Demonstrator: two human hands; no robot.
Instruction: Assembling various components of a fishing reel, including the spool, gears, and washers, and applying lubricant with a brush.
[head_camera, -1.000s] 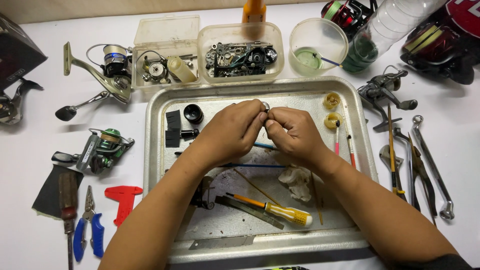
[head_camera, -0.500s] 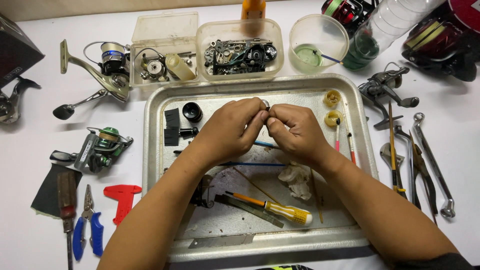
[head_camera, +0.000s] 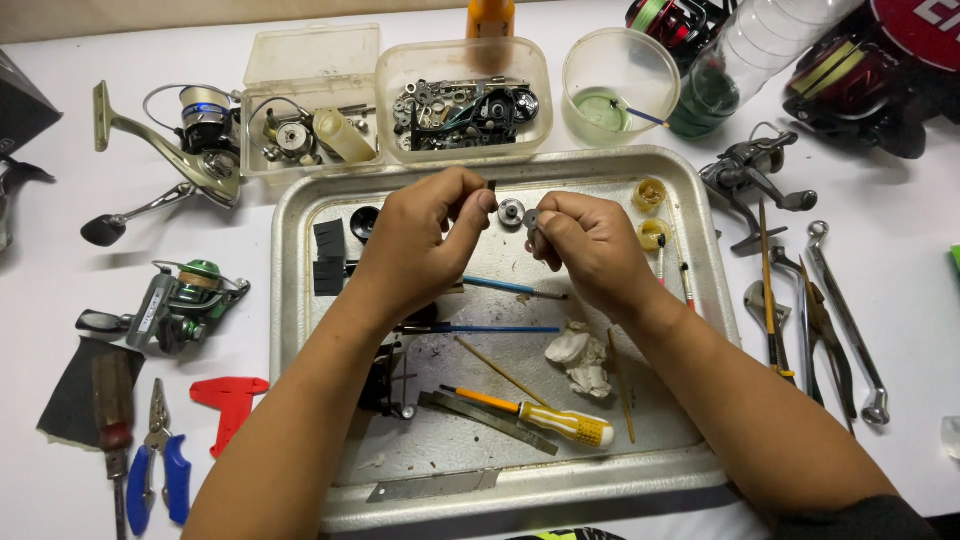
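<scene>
Both hands hover over a metal tray. My left hand pinches a tiny dark part between thumb and fingertips. My right hand pinches a small round metal washer at its fingertips. A small grey gear lies on the tray between the two hands. Below the hands lie a blue-handled tool, a second thin blue rod, a crumpled white tissue and a yellow-handled screwdriver.
Clear boxes of reel parts and a plastic cup stand behind the tray. Spinning reels lie at left with blue pliers and a red tool. Pliers and wrenches lie at right.
The hands, pressed together a second ago, have drawn apart. Each now holds its own small piece, and the grey gear shows on the tray between them.
</scene>
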